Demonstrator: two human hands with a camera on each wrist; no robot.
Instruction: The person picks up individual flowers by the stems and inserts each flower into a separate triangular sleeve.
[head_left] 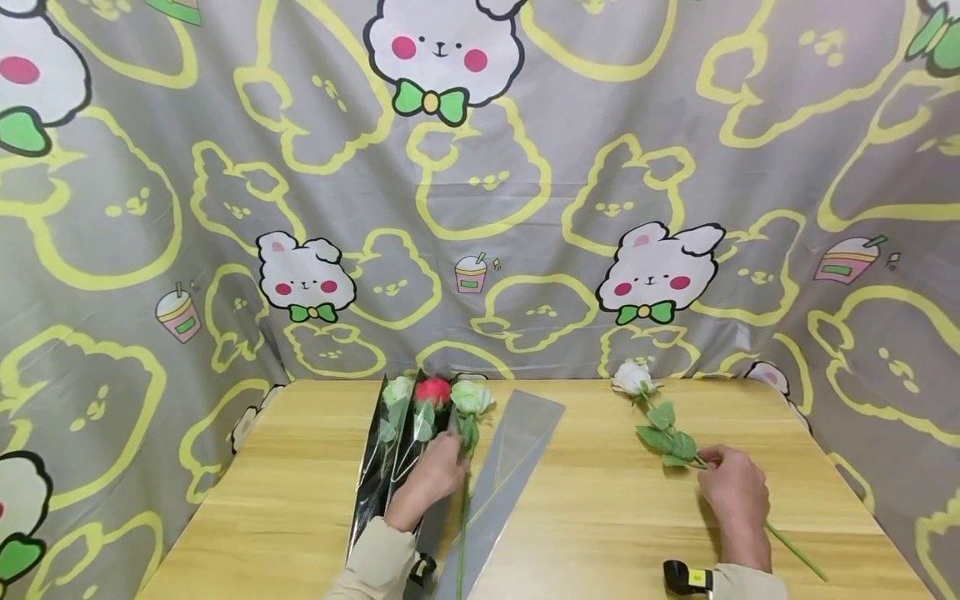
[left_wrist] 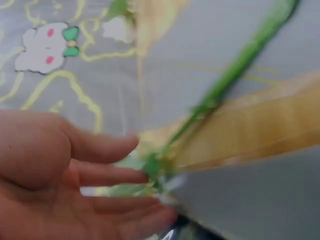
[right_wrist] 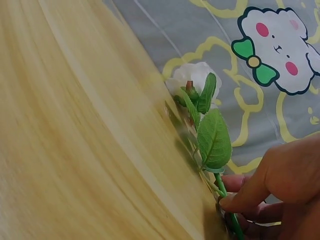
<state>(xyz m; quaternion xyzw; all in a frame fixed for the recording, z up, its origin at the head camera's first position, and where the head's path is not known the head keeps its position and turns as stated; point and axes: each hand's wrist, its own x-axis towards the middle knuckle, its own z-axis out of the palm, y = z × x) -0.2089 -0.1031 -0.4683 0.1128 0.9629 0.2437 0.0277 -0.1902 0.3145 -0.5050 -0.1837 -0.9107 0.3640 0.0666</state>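
My right hand (head_left: 735, 492) pinches the green stem of a white rose (head_left: 634, 379) between thumb and fingers, below its leaves (right_wrist: 214, 140). The bloom points to the back of the table and the stem's end sticks out behind the hand. My left hand (head_left: 433, 475) has its thumb apart from its nearly straight fingers. In the left wrist view its fingertips are right at the leaves and stem (left_wrist: 235, 75) of a pale green rose (head_left: 471, 398). That rose lies beside a flat grey wrapping sleeve (head_left: 517, 450).
Left of the left hand lie a pale green rose (head_left: 397, 390) and a red rose (head_left: 433, 392) in black-and-clear sleeves. The wooden table (head_left: 585, 500) ends at a grey cartoon-print curtain (head_left: 540, 275) that hangs at the back and both sides.
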